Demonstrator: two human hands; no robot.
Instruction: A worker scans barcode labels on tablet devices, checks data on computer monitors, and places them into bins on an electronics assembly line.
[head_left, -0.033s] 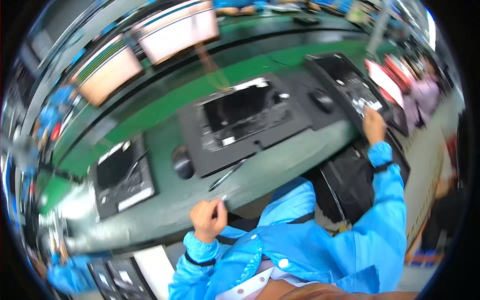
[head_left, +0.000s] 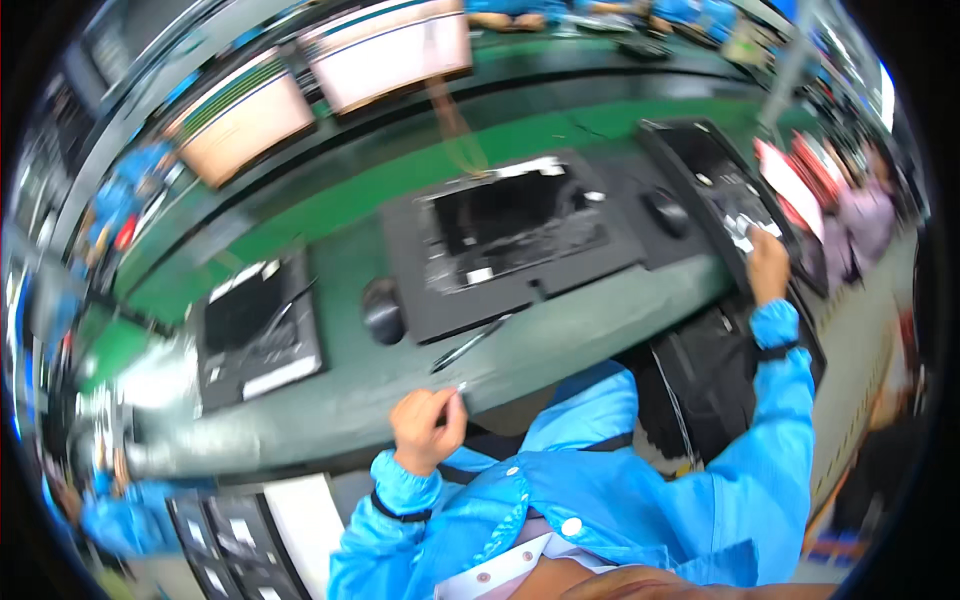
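My left hand is closed above the table's near edge, thumb against the curled fingers; a tiny pale speck shows by its tip, too small to name. Over at the right, my right hand has its fingers drawn together at the near end of a black tray, touching or just above small white pieces. What those fingertips hold, if anything, is hidden. In the middle, a dark flat screen panel with clear film and white tabs lies on a black mat. A dark pen rests before the mat.
A black computer mouse sits left of the mat, another mouse right of it. Further left lies a second dark panel. Pale boxes stand along the back. A person in pink is beyond red folders at far right.
The whole view has shifted slightly, so the table and its things sit further right in the picture. Both hands keep nearly the same pose and place relative to the table.
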